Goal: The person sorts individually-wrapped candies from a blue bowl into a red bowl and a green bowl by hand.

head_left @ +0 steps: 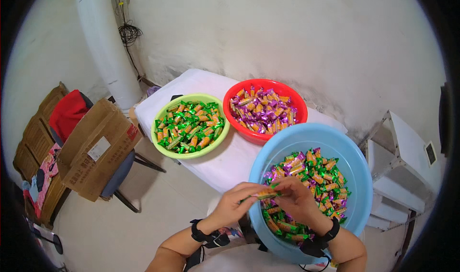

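Over the near left rim of a large light-blue basin (358, 176), both my hands meet at a green-wrapped candy (266, 194). My left hand (231, 206) pinches one end of it between thumb and fingers. Curled at the candy's other end is my right hand (298, 203), its fingertips closed there and partly hidden. Mixed green- and purple-wrapped candies (330, 182) fill the bottom of the blue basin. A lime-green basin (165, 151) holds green-wrapped candies (190, 128). In the red basin (298, 98) behind lie purple-wrapped candies (262, 110).
The green and red basins stand on a white-covered table (211, 164) against the wall. At left, an open cardboard box (98, 150) rests on a chair (125, 174), near a wooden bench (36, 147) with clothes. A white metal shelf unit (407, 152) stands at right.
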Tool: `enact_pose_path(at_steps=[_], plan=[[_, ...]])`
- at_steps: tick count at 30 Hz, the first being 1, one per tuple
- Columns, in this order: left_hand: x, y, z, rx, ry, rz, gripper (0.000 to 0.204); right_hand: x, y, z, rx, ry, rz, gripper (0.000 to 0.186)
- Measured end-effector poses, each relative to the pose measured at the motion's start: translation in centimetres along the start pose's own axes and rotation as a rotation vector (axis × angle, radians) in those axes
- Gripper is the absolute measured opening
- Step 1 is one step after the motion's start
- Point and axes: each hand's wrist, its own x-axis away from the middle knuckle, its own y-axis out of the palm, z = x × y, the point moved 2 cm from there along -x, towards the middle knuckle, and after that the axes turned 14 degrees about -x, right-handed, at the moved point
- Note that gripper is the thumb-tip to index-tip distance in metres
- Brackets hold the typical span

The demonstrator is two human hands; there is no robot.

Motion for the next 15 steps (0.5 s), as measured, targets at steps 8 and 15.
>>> enact_pose_path(at_steps=[8, 15], plan=[[-1.6, -20.0, -19.6, -0.638, -0.375, 0.736, 0.034, 2.1, -4.4, -1.1, -0.054, 0.171, 0.156, 0.02], [-4.8, -28.3, -29.4, -0.685, -0.723, 0.528, 0.043, 4.6, -7.5, 1.0, -0.008, 0.232, 0.355, 0.014]])
